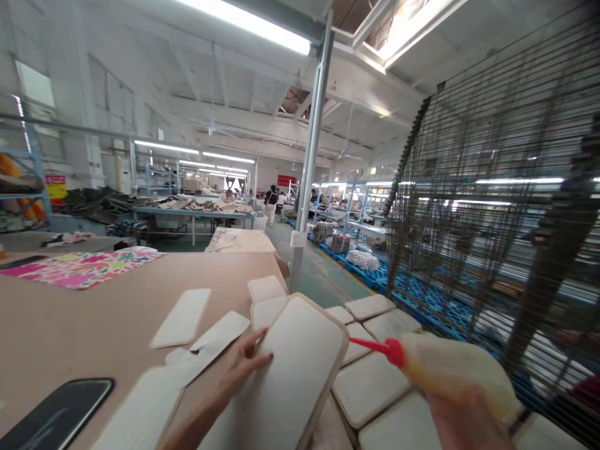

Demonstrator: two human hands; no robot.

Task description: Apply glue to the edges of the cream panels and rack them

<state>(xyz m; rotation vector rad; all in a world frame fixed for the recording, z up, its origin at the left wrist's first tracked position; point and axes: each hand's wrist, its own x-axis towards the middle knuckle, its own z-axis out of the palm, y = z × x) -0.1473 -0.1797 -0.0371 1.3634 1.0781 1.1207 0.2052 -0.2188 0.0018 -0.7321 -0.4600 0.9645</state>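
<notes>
My left hand grips the left edge of a white panel with rounded corners and a tan border, thumb on its face. The panel is tilted up off the table. In my right hand is a translucent squeeze bottle with yellowish contents and a red nozzle. The nozzle's tip points left and is at the panel's upper right edge; whether it touches I cannot tell. More white panels lie in rows below the bottle. Loose white pieces rest on the table left of my left hand.
A dark, rounded flat object lies on the brown table at front left. Farther back is a flowered cloth. A metal post stands beyond the table, and a tall wire rack rises on the right. People are in the background.
</notes>
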